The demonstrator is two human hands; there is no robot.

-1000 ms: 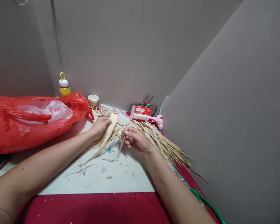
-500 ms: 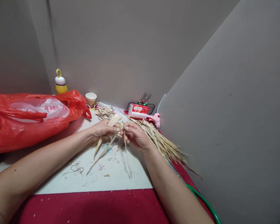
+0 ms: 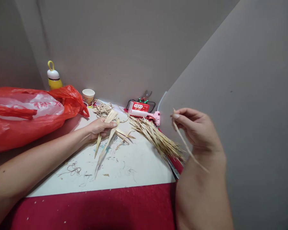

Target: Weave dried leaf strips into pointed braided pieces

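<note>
Dried straw-coloured leaf strips (image 3: 109, 135) are pinched in my left hand (image 3: 101, 127), over the white board; their flat ends fan upward and pointed tails hang down. My right hand (image 3: 196, 127) is raised at the right, in front of the grey wall. Between its thumb and forefinger is a single thin leaf strip (image 3: 188, 148), trailing down past the wrist. A bundle of dried stalks (image 3: 158, 137) lies between the two hands on the table. Small loose strips (image 3: 124, 137) show just right of my left hand.
A red plastic bag (image 3: 21, 127) fills the left side. Behind stand a yellow bottle (image 3: 54, 83), a paper cup (image 3: 88, 95), tangled cord (image 3: 102, 110), a red box (image 3: 138, 107) and a pink-handled tool (image 3: 156, 117). Grey walls close in behind and right.
My right hand has moved away from my left, up and to the right, with a thin strip in its fingers. My left hand still holds the leaf strips.
</note>
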